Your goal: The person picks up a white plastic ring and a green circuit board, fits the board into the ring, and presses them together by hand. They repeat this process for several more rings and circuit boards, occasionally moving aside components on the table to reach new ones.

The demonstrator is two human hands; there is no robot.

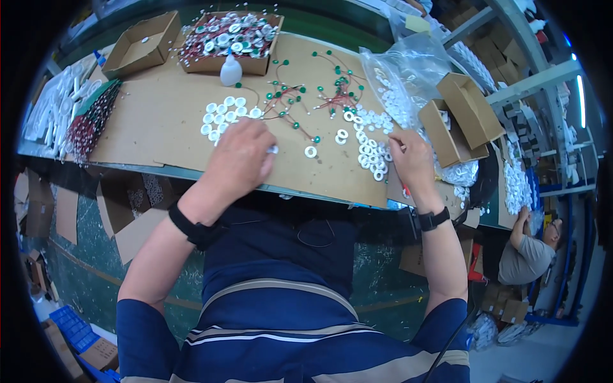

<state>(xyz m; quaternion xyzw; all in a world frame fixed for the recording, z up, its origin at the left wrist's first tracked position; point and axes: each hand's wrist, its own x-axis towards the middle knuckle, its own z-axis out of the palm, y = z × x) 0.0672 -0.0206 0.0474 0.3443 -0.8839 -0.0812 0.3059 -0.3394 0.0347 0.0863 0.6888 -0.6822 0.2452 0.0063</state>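
My left hand [241, 156] is over the cardboard-covered bench, fingers curled and pinched. A bit of a white round piece shows at its fingertips; the rest is hidden. Just beyond it lies a cluster of white round caps [220, 119]. My right hand [412, 156] has its fingers bent together beside a pile of white rings [372, 153] and small white pieces [377, 120]; what it pinches, if anything, is hidden. Between the hands, one white ring [310, 152] lies apart. Farther back are red wires with green round boards [285, 96] and a white squeeze bottle [230, 70].
A cardboard box [258, 64] heaped with wired parts stands at the back, beside another open box [143, 48]. Wired bundles [92, 124] lie at left. Clear plastic bags [408, 70] and open cartons [447, 137] are at right. Another person [527, 255] works at far right.
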